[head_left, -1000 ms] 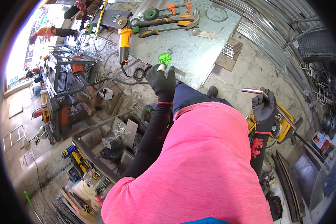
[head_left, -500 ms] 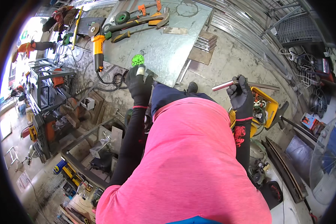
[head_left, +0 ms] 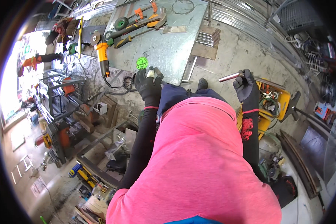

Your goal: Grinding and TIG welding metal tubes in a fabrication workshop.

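Note:
My right hand (head_left: 245,86), in a black and grey glove, is closed around a thin shiny metal tube (head_left: 229,77). The tube lies roughly level, its near-left end poking out past the fingers, above the floor. My left hand (head_left: 149,86), also gloved, rests at the near edge of a metal-topped table (head_left: 164,48), fingers stretched forward and apart. A pale band, perhaps tape, wraps one of its fingers. Just beyond these fingertips is a round green sticker (head_left: 142,63) on the tabletop. Whatever lies under the left palm is hidden.
An angle grinder (head_left: 102,58) with a yellow body lies at the table's left edge, its cord hanging down. A hammer (head_left: 158,20) and other hand tools lie further back. Right of me stands a yellow toolbox (head_left: 282,102); left, metal frames (head_left: 59,91). Another person's orange sleeve (head_left: 33,62) shows far left.
The whole view has shifted, so the table and my body appear further right. My right hand still grips the tube, and my left stays at the table edge.

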The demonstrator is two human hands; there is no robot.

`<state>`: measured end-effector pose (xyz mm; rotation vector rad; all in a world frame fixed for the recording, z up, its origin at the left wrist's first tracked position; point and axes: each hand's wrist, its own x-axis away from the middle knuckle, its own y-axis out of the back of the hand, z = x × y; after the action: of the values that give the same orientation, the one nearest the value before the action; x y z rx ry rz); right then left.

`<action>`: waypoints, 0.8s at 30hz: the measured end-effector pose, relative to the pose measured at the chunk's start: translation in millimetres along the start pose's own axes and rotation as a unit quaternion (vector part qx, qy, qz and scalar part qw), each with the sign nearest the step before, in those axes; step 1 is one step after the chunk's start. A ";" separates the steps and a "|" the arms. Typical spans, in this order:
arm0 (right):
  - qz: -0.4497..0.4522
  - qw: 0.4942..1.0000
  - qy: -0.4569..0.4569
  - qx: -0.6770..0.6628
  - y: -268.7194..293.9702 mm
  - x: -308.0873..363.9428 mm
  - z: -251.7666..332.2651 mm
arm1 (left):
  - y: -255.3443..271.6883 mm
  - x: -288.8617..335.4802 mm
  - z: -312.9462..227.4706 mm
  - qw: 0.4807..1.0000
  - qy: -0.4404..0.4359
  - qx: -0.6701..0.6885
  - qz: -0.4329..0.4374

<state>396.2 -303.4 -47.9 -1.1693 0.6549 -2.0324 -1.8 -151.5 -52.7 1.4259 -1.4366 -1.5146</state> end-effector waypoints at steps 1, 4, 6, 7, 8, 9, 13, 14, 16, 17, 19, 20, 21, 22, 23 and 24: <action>-0.001 1.000 -0.002 0.000 1.8 -2.5 -3.9 | 1.4 -3.5 3.7 1.000 -0.022 -0.002 0.015; -0.036 0.999 -0.010 -0.010 -10.1 -3.5 -9.7 | 10.1 -19.7 18.3 0.994 -0.074 0.027 0.072; 0.058 0.995 -0.016 -0.075 9.0 -11.2 -16.9 | 15.0 -31.0 21.5 0.991 -0.084 0.055 0.084; 0.106 0.989 -0.017 -0.104 13.9 -13.3 -19.0 | 17.8 -36.1 18.1 0.990 -0.087 0.070 0.091; 0.169 0.975 -0.013 -0.146 18.7 -13.5 -23.2 | 20.6 -37.8 13.0 0.992 -0.056 0.057 0.102; 0.140 0.981 -0.010 -0.134 21.1 -10.7 -26.8 | 24.3 -37.2 7.1 0.991 -0.021 0.060 0.115; 0.091 0.991 0.001 -0.101 31.4 -1.4 -36.7 | 21.9 -34.9 -0.3 0.988 0.031 0.034 0.148; 0.096 0.990 0.006 -0.100 34.4 -0.1 -37.5 | 14.7 -30.4 3.3 0.992 0.007 0.016 0.127; 0.098 0.989 0.006 -0.108 42.9 3.1 -38.7 | 6.9 -29.3 4.5 0.991 -0.015 0.012 0.130; 0.100 0.988 -0.002 -0.119 45.6 3.3 -40.8 | 6.5 -30.7 8.4 0.990 -0.036 0.013 0.133; 0.081 0.990 -0.013 -0.114 45.6 5.0 -40.1 | 7.5 -33.6 14.6 0.988 -0.074 0.018 0.136; 0.059 0.993 -0.019 -0.102 45.0 6.0 -40.3 | 8.9 -32.8 17.9 0.987 -0.082 0.024 0.138; 0.043 0.995 -0.028 -0.087 42.3 4.4 -40.2 | 14.1 -30.1 19.5 0.987 -0.072 0.023 0.139; 0.093 0.988 -0.020 -0.124 55.3 -4.5 -43.1 | 15.5 -33.5 17.7 0.987 -0.072 0.027 0.141; 0.142 0.977 -0.016 -0.159 68.1 -12.7 -45.6 | 15.6 -37.9 15.8 0.987 -0.071 0.030 0.144; 0.177 0.969 -0.009 -0.174 69.8 -19.7 -46.9 | 14.9 -39.2 17.9 0.987 -0.064 0.041 0.144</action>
<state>383.8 -328.4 -129.6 -1.1621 1.1590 -1.6439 -12.9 -113.4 -30.4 1.1234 -1.7175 -1.3979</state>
